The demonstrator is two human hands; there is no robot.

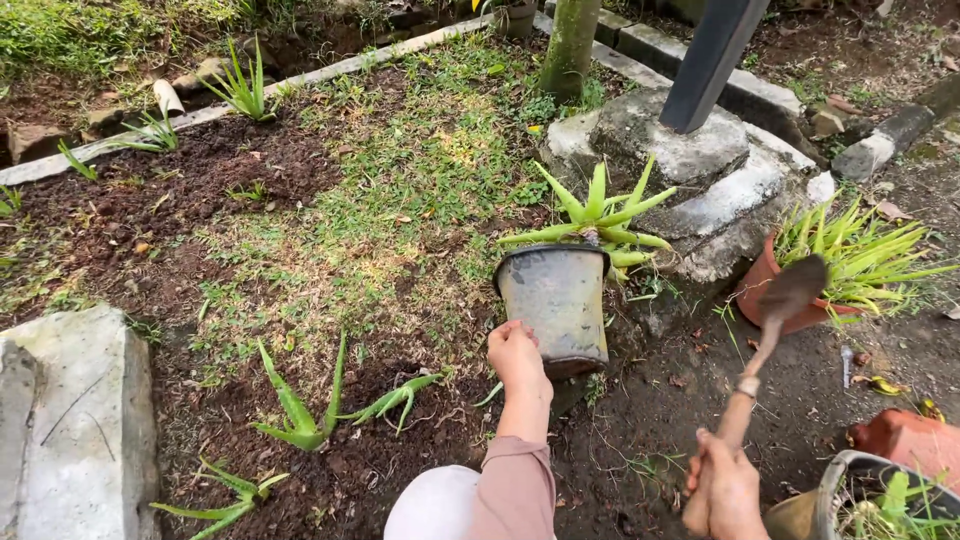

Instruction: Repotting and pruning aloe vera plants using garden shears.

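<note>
- Grey plastic pot (556, 300), scuffed and dusty, tapered toward its base, tipped over on the ground with the rim facing away; spiky green aloe plant (600, 215) sticking out of the mouth.
- Left hand (517, 358) pressed against the pot's lower side near the base, fingers curled round the wall, steadying rather than fully gripping.
- Right hand (722, 490) closed tight round the wooden handle of a small trowel (778, 310), rusty brown blade raised in the air just right of the pot, apart from it.
- Likely trouble: a hard knock from the metal blade could crack the thin plastic wall or nick the left hand's fingers resting so near.
- Also at risk: fleshy aloe leaves, stiff but brittle, liable to snap if the pot rolls or the root ball drops out suddenly.
- Ground under the pot: dark, crumbly, damp-looking soil, uneven, poor footing for a round pot lying on its side.
- To the left, small aloe shoots (300, 415) already standing in the loose earth, with patchy grass beyond.
- Behind the pot, a rough weathered concrete block (690, 150) carrying a dark slanted post.
- To the right, a terracotta pot (762, 285) with long yellow-green leaves; a further planted pot at the lower right corner.
- Lower left, a pale flat stone slab (70, 420), chalky and chipped.
</note>
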